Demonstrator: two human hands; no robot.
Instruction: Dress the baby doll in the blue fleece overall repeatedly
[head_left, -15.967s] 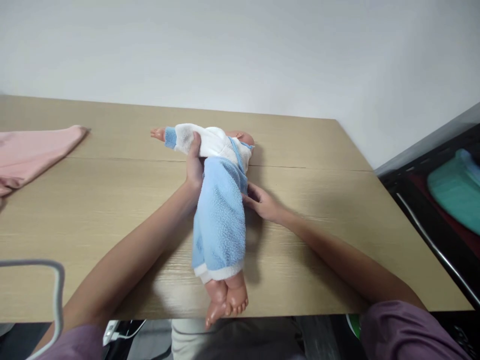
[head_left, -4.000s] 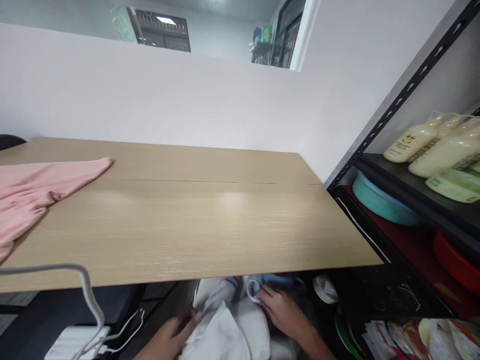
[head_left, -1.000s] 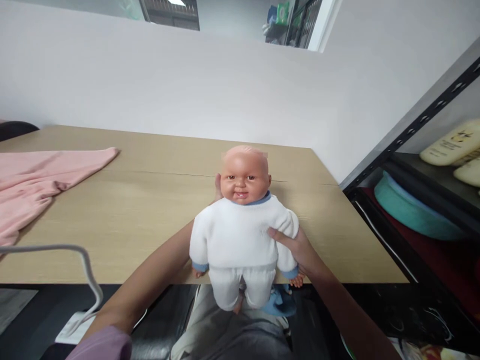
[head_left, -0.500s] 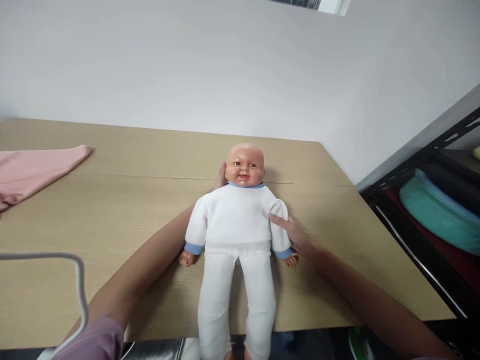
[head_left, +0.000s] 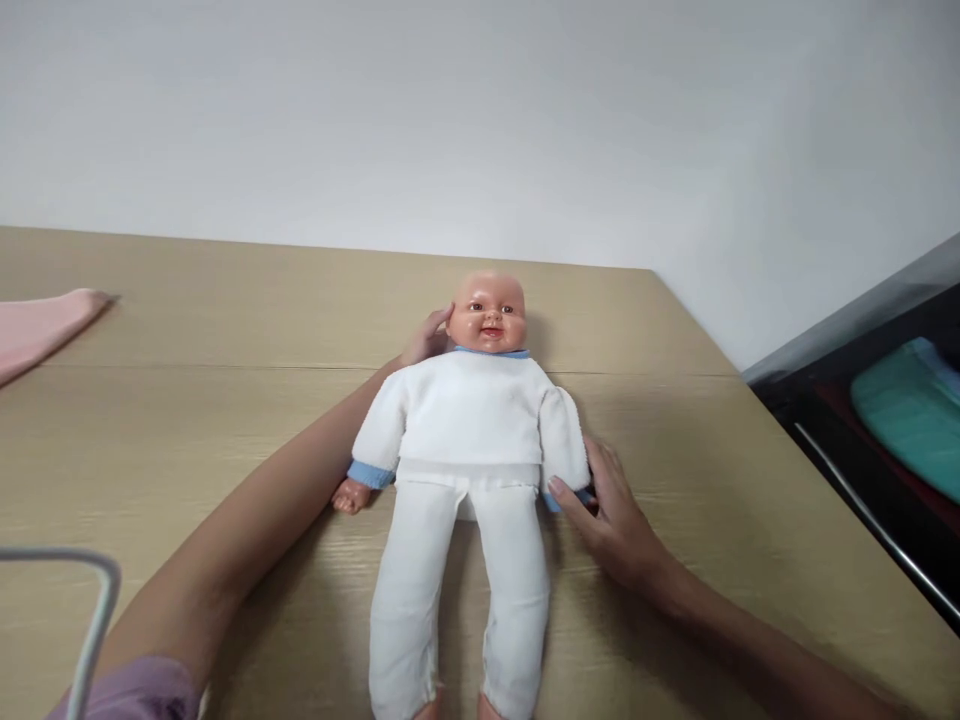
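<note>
One doll [head_left: 471, 440]: one head [head_left: 489, 312], two eyes [head_left: 476, 307], one small hand [head_left: 351, 496] showing. On it, one white top [head_left: 471, 410] with two sleeves [head_left: 379, 420], two blue cuffs [head_left: 370, 475] and one blue collar [head_left: 511, 353], and one pair of white trousers [head_left: 514, 570] with two legs. Two grips: one left grip [head_left: 429, 337], one right grip [head_left: 619, 520]. One purple sleeve [head_left: 142, 690], one tabletop [head_left: 712, 470], one pink cloth [head_left: 41, 325], one grey cord [head_left: 114, 575], one teal item [head_left: 911, 410].
</note>
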